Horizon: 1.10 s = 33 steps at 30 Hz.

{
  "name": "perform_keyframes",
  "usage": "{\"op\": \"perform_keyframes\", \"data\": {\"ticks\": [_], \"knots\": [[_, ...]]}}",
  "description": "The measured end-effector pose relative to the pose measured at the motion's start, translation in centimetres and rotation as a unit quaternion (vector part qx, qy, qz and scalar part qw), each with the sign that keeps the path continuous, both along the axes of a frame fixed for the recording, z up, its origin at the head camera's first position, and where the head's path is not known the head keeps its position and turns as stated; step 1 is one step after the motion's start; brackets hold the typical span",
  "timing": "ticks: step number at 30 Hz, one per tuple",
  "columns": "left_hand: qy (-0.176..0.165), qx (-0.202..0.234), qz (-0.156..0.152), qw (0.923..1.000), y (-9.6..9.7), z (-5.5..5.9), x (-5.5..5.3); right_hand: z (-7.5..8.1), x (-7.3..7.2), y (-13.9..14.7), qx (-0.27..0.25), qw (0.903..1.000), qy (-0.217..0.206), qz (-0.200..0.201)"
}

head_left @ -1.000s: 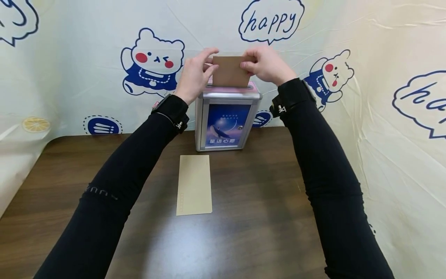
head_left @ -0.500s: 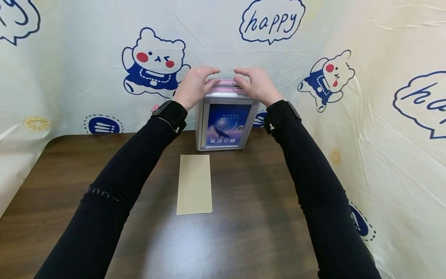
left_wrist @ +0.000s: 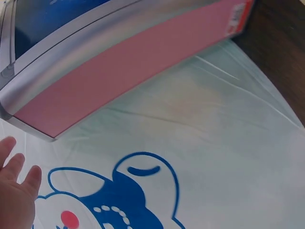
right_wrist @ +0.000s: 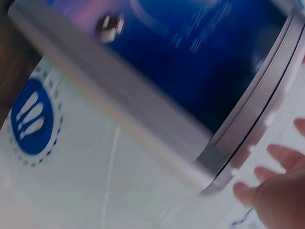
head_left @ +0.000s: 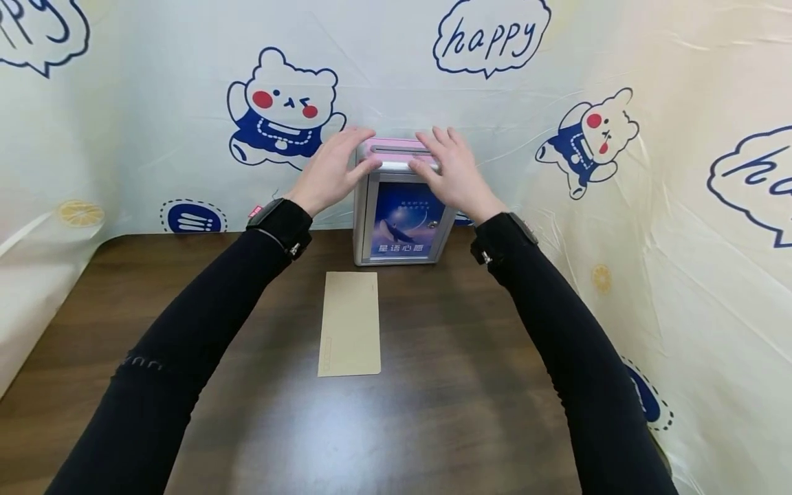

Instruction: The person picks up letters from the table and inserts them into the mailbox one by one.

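Observation:
A silver-framed suggestion box point(head_left: 404, 220) with a blue whale picture on its door stands against the back cloth. Its pink top holds a narrow slot point(head_left: 396, 149), with nothing sticking out of it. My left hand point(head_left: 332, 170) is at the top left edge, fingers extended and holding nothing. At the top right, my right hand point(head_left: 456, 175) has its fingers spread, overlapping the lid and door corner in the head view. The left wrist view shows the box's pink side point(left_wrist: 124, 71). In front of the box lies a tan envelope point(head_left: 350, 323), flat on the table.
The brown wooden table point(head_left: 272, 412) extends toward me from the box. White printed cloth point(head_left: 396, 75) with bears and "happy" bubbles hangs behind the table and along both sides.
A brown card or envelope that both hands held upright in the slot has gone down out of sight. Both hands have let go, lowered and spread their fingers. The tan envelope stays put.

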<state>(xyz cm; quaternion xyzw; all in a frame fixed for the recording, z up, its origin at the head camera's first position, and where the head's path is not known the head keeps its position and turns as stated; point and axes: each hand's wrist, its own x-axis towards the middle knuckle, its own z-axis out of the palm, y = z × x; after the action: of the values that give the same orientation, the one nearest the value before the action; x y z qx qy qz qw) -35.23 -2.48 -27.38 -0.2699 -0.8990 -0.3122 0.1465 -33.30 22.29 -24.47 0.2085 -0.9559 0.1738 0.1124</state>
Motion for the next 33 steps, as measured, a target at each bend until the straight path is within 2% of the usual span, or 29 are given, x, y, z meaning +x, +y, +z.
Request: {"op": "perform_keyframes", "data": {"ticks": [6, 9, 12, 16, 21, 24, 26, 29, 31, 33], "knots": [[0.047, -0.02, 0.003, 0.9987, -2.3, -1.8, 1.7, -2.1, 3.9, -2.5, 0.0, 0.9985, 0.053, 0.012], [0.064, -0.035, 0.001, 0.9974, -3.1, -3.0, 2.7, -3.5, 5.5, -3.6, -0.007, 0.9975, 0.065, 0.027], [0.071, -0.047, -0.002, 0.9964, -3.8, -4.8, 3.8, -5.3, 6.7, -4.6, -0.008, 0.9966, 0.066, 0.048], [0.057, -0.074, -0.004, 0.9956, -4.9, -7.7, 5.8, -7.5, 7.8, -6.3, -0.005, 0.9971, 0.041, 0.065], [0.015, -0.134, 0.001, 0.9908, -6.1, -11.4, 8.2, -10.2, 8.5, -8.5, -0.007, 0.9974, -0.011, 0.071], [-0.03, -0.168, 0.005, 0.9853, -6.7, -13.4, 9.6, -11.9, 8.6, -9.3, -0.008, 0.9963, -0.051, 0.068], [-0.073, -0.192, 0.006, 0.9787, -7.1, -14.6, 10.6, -13.1, 8.6, -9.8, -0.008, 0.9943, -0.086, 0.063], [-0.131, -0.228, 0.011, 0.9648, -7.4, -15.8, 12.1, -14.7, 8.4, -10.3, -0.002, 0.99, -0.131, 0.051], [-0.159, -0.242, 0.018, 0.9569, -7.5, -16.4, 12.9, -15.7, 8.2, -10.5, 0.003, 0.9862, -0.16, 0.042], [-0.172, -0.258, 0.026, 0.9503, -7.5, -16.8, 13.7, -16.6, 7.9, -10.6, 0.013, 0.982, -0.185, 0.034]]}}
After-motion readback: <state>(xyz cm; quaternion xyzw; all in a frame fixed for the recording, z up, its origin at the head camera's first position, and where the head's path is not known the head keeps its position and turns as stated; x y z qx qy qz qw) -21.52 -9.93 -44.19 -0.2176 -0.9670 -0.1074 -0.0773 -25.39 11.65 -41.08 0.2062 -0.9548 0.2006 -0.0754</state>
